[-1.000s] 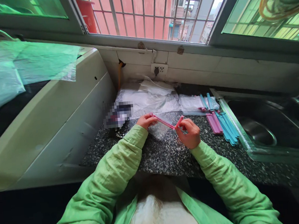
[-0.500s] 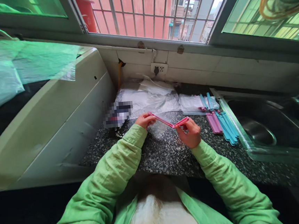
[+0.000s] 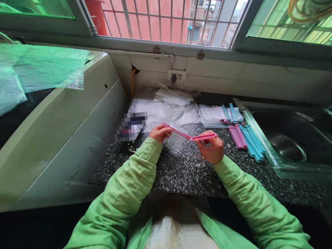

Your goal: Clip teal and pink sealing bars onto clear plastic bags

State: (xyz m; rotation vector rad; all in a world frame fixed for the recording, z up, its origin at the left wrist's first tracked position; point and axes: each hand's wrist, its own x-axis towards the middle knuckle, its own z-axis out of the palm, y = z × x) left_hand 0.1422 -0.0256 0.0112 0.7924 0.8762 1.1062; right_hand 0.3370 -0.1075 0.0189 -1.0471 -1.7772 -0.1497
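Holding pink clip (image 3: 190, 136) | both hands | bag (image 3: 177, 143) (clear, faint)

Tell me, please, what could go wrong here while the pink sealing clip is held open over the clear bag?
1. The pink sealing clip is bent wide open between the left hand and right hand; forced further, its hinge might snap.
2. The clear bag hangs loosely under the clip, so it could slip out or get clamped crooked.
3. The loose pink and blue clips lie beside the sink; a stray sleeve might sweep them in.
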